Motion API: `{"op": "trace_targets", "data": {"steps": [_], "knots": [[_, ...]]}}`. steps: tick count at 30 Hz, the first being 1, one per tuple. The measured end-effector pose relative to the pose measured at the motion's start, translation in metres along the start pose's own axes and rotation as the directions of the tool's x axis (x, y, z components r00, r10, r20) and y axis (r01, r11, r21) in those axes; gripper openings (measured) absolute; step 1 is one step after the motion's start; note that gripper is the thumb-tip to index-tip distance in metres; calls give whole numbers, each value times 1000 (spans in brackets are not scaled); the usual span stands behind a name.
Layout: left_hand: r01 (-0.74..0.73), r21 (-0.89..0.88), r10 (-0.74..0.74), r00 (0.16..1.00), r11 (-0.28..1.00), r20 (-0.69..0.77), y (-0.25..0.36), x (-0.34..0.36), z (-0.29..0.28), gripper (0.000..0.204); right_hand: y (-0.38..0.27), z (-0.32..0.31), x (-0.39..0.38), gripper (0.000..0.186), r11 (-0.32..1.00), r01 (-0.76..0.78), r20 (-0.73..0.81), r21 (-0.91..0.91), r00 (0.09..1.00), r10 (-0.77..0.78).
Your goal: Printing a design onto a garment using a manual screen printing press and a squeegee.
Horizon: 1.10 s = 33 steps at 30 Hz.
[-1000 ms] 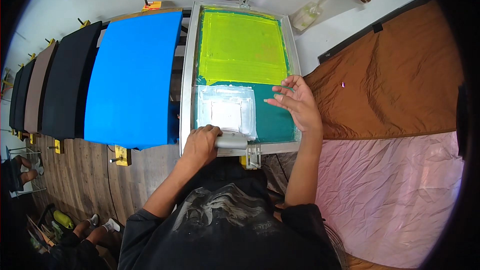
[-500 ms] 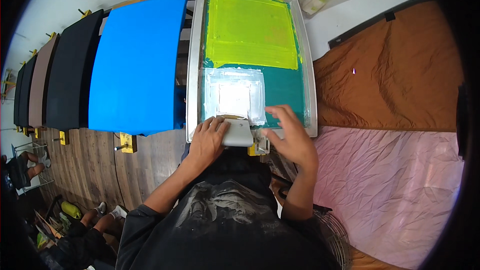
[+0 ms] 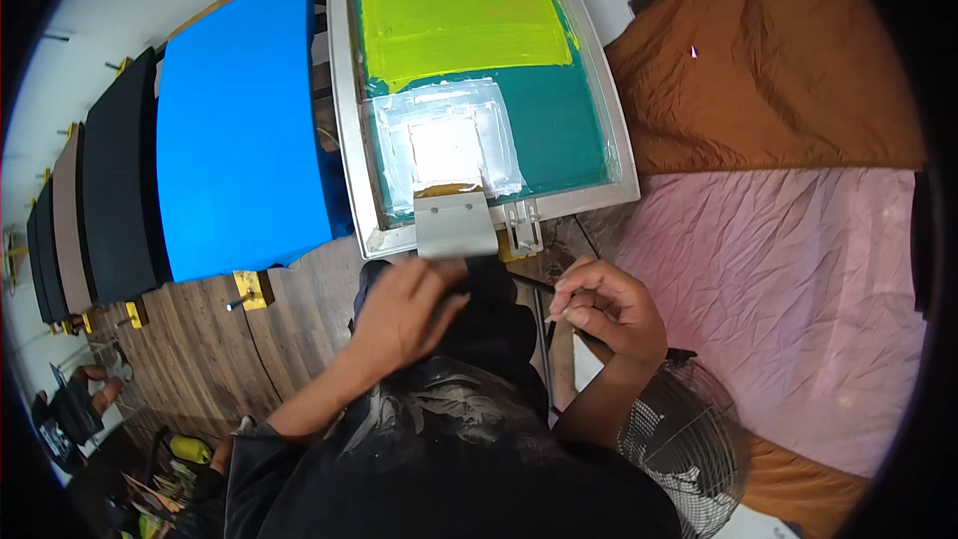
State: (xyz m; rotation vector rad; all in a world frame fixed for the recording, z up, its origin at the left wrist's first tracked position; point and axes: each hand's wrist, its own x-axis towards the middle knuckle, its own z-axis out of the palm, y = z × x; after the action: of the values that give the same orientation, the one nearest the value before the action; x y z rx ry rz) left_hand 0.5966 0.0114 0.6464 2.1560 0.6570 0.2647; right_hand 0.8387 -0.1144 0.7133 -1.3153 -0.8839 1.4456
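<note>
Find the metal-handled squeegee point(image 3: 454, 225) at half past six on the silkscreen frame point(image 3: 589, 204), probably stiff, fairly light and slippery near the white ink point(image 3: 444, 148); best grasped by its broad grey back. Note the left hand point(image 3: 401, 314) at seven o'clock from it, loosely bent, apparently empty, and the right hand point(image 3: 619, 314) at four, curled; cannot tell whether pinching anything.

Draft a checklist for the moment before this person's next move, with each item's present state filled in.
1. Squeegee lying over the near edge of the screen frame: ok.
2. White ink present on the screen, just beyond the squeegee: ok.
3. Left hand clear of the squeegee: cannot tell; blurred fingertips sit right by its near edge.
4. Right hand empty: cannot tell; fingers curled.
5. Clamp at the frame's near edge tightened: cannot tell.
6. Blue fabric smooth on top: ok.
</note>
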Motion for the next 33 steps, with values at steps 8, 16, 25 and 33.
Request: {"op": "trace_targets", "data": {"steps": [8, 16, 25, 33], "knots": [[64, 155, -118, 921, 986, 370, -133, -7, 159, 43, 58, 12, -24, 19, 989, -33, -174, 147, 983, 59], [129, -6, -82, 666, 992, 741, -114, 24, 120, 27, 128, 25, -15, 13, 954, 15, -358, 300, 929, 98], [154, -144, -136, 982, 977, 131, -41, -34, 80, 18, 204, 56, 7, 31, 982, 160, -431, 96, 896, -104], [158, -405, -201, 977, 901, -67, -65, -41, 97, 17, 212, 67, 17, 50, 992, 100, -361, -77, 925, -121]]}}
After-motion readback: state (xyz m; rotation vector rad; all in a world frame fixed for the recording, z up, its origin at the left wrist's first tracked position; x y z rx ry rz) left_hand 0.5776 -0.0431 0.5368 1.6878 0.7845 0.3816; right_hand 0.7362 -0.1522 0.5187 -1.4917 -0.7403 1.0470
